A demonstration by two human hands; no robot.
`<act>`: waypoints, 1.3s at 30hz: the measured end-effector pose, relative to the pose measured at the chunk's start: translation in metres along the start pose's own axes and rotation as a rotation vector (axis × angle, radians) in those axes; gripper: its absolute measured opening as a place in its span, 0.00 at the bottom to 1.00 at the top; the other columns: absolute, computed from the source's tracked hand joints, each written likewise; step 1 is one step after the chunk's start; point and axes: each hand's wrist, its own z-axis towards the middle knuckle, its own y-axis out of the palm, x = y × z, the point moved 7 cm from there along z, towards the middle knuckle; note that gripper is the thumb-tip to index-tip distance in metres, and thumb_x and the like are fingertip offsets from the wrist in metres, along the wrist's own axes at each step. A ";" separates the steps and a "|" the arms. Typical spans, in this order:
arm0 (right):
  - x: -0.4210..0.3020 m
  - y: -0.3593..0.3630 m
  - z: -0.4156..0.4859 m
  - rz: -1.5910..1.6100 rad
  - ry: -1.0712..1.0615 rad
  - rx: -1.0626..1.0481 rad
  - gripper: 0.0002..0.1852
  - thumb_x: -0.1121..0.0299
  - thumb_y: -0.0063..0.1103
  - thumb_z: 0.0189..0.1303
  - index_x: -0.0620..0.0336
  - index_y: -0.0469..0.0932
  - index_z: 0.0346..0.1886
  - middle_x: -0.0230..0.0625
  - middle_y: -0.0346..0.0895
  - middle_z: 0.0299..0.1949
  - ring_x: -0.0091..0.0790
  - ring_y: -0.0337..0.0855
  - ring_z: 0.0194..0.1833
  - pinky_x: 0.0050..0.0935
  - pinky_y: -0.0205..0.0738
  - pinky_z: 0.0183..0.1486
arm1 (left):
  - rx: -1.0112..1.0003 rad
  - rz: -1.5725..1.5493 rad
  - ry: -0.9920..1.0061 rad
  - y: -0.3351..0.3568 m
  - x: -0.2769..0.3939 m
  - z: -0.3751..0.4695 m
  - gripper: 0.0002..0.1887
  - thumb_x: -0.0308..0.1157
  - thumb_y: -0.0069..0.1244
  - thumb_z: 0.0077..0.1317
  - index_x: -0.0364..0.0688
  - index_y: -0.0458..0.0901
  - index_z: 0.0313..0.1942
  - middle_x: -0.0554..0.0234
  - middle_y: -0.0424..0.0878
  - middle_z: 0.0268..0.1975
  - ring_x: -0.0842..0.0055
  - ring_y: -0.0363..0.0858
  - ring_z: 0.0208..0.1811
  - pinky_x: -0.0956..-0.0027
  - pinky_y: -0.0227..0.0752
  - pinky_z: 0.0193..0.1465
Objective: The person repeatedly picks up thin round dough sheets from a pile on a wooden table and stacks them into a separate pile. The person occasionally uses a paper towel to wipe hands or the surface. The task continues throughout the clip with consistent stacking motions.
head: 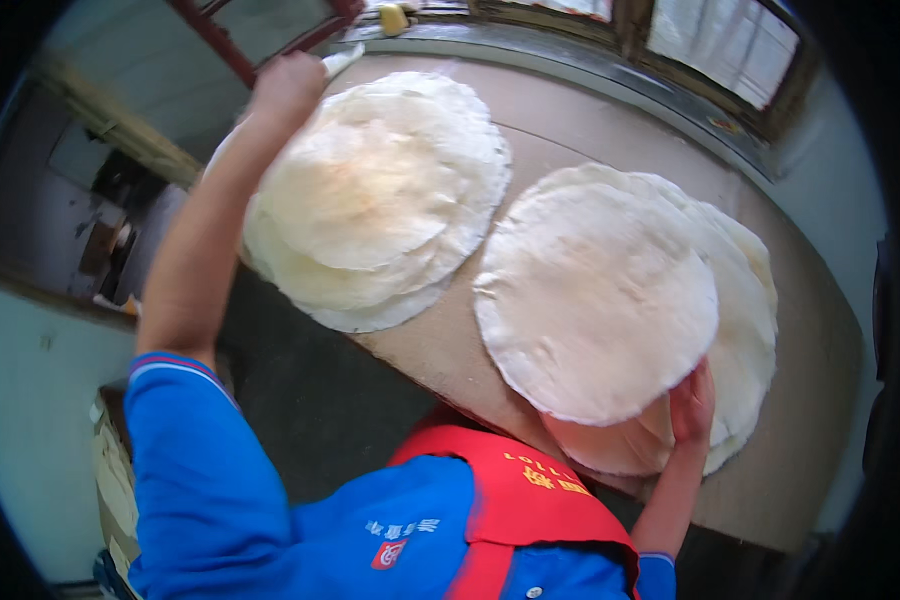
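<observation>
My left hand is raised at the far upper left, its fingers closed round a small whitish thing whose kind I cannot tell. Below and right of it lies a stack of thin, round, pale flatbreads or dough sheets. My right hand is at the lower right edge of a round pale sheet, with fingers partly under it. That sheet rests over a second stack of similar sheets, whose right side shows. The fingertips of my right hand are hidden by the sheet.
Both stacks lie on a brown board tabletop. A windowsill runs behind it, with a yellow object on it. A red-framed window pane stands near my left hand. A pale wall borders the right side.
</observation>
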 end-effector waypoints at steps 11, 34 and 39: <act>-0.006 0.041 0.024 -0.169 0.059 0.115 0.15 0.67 0.48 0.60 0.65 0.68 0.48 0.35 0.74 0.43 0.26 0.76 0.42 0.25 0.71 0.44 | -0.443 -1.718 0.408 -0.084 0.392 -0.143 0.31 0.43 0.51 0.57 0.29 0.65 0.54 0.42 0.77 0.45 0.60 0.80 0.42 0.67 0.73 0.43; -0.002 -0.071 -0.007 -0.066 0.127 0.258 0.16 0.71 0.52 0.59 0.66 0.69 0.51 0.37 0.75 0.46 0.28 0.75 0.46 0.26 0.68 0.50 | -0.422 -1.805 -0.260 0.059 0.072 -0.019 0.07 0.33 0.52 0.58 0.39 0.77 0.32 0.65 0.79 0.29 0.80 0.75 0.28 0.76 0.70 0.36; 0.004 -0.059 -0.009 -0.191 0.078 0.302 0.15 0.72 0.51 0.59 0.67 0.71 0.49 0.37 0.76 0.44 0.29 0.76 0.44 0.27 0.69 0.48 | -0.228 -1.553 -0.344 0.040 -0.078 0.033 0.06 0.32 0.50 0.60 0.41 0.76 0.27 0.69 0.76 0.26 0.82 0.72 0.26 0.77 0.69 0.32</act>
